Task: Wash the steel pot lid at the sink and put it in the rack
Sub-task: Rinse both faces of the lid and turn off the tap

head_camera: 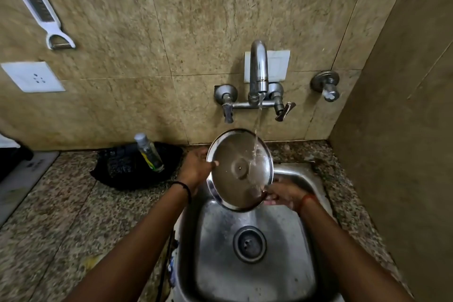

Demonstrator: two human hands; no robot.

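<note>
The round steel pot lid is held tilted above the steel sink, its inner face toward me. Water runs from the tap onto the lid's upper right part. My left hand grips the lid's left rim, thumb on the inner face. My right hand holds the lid's lower right edge, with fingers curled behind it and partly hidden. No rack is in view.
A black cloth with a small clear bottle lies on the granite counter left of the sink. Tap handles stick out from the tiled wall. A peeler hangs upper left above a socket. A side wall closes the right.
</note>
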